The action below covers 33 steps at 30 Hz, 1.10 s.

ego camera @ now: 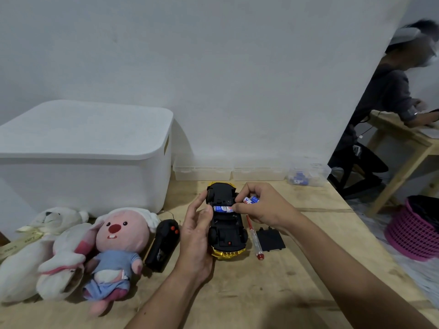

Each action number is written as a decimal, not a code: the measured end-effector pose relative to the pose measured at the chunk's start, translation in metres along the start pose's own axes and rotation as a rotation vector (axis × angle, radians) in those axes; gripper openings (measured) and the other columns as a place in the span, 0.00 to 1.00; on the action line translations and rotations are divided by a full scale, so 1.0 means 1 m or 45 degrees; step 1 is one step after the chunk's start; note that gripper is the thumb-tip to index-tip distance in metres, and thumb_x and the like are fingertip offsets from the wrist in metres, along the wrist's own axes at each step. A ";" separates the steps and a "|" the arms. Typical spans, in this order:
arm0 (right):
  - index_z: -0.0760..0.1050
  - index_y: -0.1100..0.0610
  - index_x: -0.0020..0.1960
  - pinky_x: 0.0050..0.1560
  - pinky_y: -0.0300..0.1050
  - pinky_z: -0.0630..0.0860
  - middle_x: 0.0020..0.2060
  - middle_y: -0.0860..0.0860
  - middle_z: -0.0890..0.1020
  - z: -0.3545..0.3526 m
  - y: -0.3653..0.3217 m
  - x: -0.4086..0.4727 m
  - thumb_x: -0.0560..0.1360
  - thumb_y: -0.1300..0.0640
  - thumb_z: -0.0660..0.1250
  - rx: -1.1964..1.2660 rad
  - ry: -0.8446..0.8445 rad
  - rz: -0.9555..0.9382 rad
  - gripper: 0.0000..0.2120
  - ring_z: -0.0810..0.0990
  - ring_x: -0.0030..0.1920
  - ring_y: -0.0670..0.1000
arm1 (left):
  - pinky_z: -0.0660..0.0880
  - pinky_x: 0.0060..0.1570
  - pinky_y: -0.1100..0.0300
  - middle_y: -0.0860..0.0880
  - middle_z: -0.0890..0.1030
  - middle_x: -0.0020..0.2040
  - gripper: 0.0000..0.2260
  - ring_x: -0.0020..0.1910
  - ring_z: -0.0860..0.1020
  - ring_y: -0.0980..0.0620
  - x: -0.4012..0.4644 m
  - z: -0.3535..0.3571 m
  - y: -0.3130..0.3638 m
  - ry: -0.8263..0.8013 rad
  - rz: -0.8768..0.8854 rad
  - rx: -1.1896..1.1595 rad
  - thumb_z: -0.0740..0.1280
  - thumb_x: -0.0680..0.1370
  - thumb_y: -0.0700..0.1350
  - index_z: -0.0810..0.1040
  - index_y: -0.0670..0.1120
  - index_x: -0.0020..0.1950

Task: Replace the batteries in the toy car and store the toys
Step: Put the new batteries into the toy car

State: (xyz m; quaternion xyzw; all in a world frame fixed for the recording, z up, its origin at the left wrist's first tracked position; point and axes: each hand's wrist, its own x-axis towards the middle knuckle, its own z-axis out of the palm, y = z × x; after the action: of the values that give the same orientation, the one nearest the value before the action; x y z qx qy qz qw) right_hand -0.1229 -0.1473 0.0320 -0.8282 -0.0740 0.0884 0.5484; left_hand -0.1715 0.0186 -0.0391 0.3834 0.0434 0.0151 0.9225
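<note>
We have the wooden table (273, 293) under us, and the big white bin (85, 148) with its lid on sits at the back left. Three soft toys lie in front of it: a white bear (31, 252), a white rabbit (64, 269), a pink doll in blue (116, 248). The black remote (161, 245) lies just left of our left hand (197, 238), which grips the upturned toy car (225, 226) by its side. Our right hand (263, 205) pinches one battery (223, 208) down into the open bay, spares (250, 199) tucked in its fingers. The black cover (270, 239) and a screwdriver (254, 236) lie just right of the car, clear boxes (228, 173) along the wall.
</note>
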 end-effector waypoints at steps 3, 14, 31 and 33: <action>0.79 0.61 0.47 0.25 0.33 0.68 0.31 0.49 0.78 0.000 0.003 0.000 0.74 0.65 0.77 -0.017 0.001 -0.010 0.07 0.71 0.22 0.41 | 0.85 0.50 0.43 0.36 0.84 0.64 0.19 0.58 0.84 0.35 0.000 0.000 0.001 -0.018 -0.005 -0.006 0.66 0.83 0.41 0.76 0.50 0.74; 0.76 0.57 0.57 0.27 0.40 0.69 0.39 0.54 0.78 -0.001 0.001 -0.006 0.78 0.62 0.72 -0.015 -0.056 0.003 0.09 0.71 0.27 0.47 | 0.86 0.50 0.43 0.37 0.84 0.63 0.18 0.58 0.84 0.35 0.002 -0.001 0.000 -0.020 0.006 -0.006 0.63 0.85 0.41 0.77 0.51 0.74; 0.78 0.54 0.66 0.28 0.34 0.65 0.49 0.68 0.80 -0.017 -0.015 -0.017 0.84 0.61 0.66 0.036 -0.271 -0.310 0.13 0.77 0.29 0.52 | 0.84 0.53 0.44 0.37 0.85 0.63 0.19 0.57 0.85 0.38 0.002 0.001 0.002 -0.014 0.023 -0.006 0.67 0.82 0.43 0.77 0.50 0.74; 0.81 0.52 0.64 0.30 0.35 0.72 0.52 0.65 0.79 -0.014 -0.015 -0.014 0.81 0.61 0.70 0.010 -0.219 -0.332 0.13 0.80 0.30 0.54 | 0.84 0.53 0.44 0.38 0.84 0.64 0.18 0.58 0.85 0.38 0.002 0.000 0.002 -0.027 0.013 -0.005 0.65 0.84 0.42 0.77 0.50 0.74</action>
State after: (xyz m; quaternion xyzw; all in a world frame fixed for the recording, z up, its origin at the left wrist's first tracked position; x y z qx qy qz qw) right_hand -0.1333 -0.1570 0.0517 -0.7988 -0.2274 0.0873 0.5501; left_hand -0.1691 0.0201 -0.0376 0.3819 0.0316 0.0158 0.9235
